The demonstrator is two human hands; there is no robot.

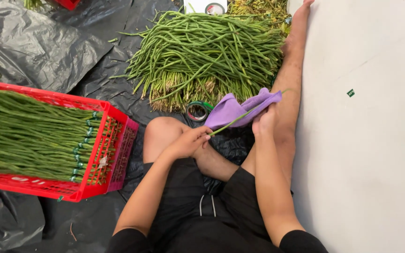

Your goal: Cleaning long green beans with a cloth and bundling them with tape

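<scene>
Below, black plastic sheet (pixel 48 47), pale floor (pixel 366 154); left hand (pixel 188 140) pinching bean (pixel 233 121), right hand (pixel 264 121) clutching purple cloth (pixel 233 107)

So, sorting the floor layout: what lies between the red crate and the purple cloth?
In the head view, the person's bent knee and a tape roll lie between the red crate and the purple cloth.

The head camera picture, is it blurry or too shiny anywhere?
Head view: mostly sharp, with even, soft light; the black plastic sheet shows pale glare on its wrinkles; the loose bean pile is crisp; the crate looks stretched near the left edge.
</scene>
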